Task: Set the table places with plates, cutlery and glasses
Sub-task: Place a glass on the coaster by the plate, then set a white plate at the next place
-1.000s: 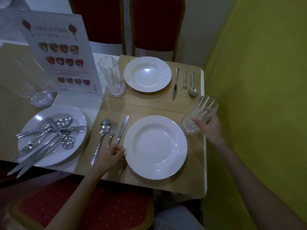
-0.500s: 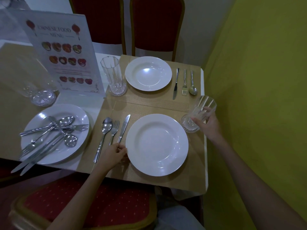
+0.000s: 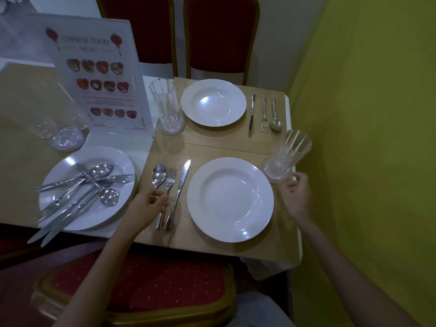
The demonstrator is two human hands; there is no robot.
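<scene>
The near place has a white plate [image 3: 231,199] on a tan mat [image 3: 212,241]. Left of the plate lie a spoon [image 3: 159,176], a fork [image 3: 170,179] and a knife [image 3: 179,192]. My left hand [image 3: 148,205] lies over the spoon and fork handles, fingers curled round the spoon's handle. A cut-glass tumbler [image 3: 284,156] stands at the plate's upper right. My right hand [image 3: 297,197] hovers just below it, fingers relaxed and off the glass. The far place has a plate [image 3: 213,102], a glass [image 3: 167,107] and cutlery [image 3: 263,114].
At the left, stacked plates [image 3: 70,161] carry several loose pieces of cutlery [image 3: 89,185]. Behind them are a spare glass [image 3: 63,135] and a standing menu card [image 3: 99,74]. A yellow wall [image 3: 365,138] runs close along the table's right edge. A red chair [image 3: 146,279] is below me.
My right hand let go of the tumbler, which now stands by the near plate, and drew back. My left hand moved left from the plate's edge onto the spoon and fork handles.
</scene>
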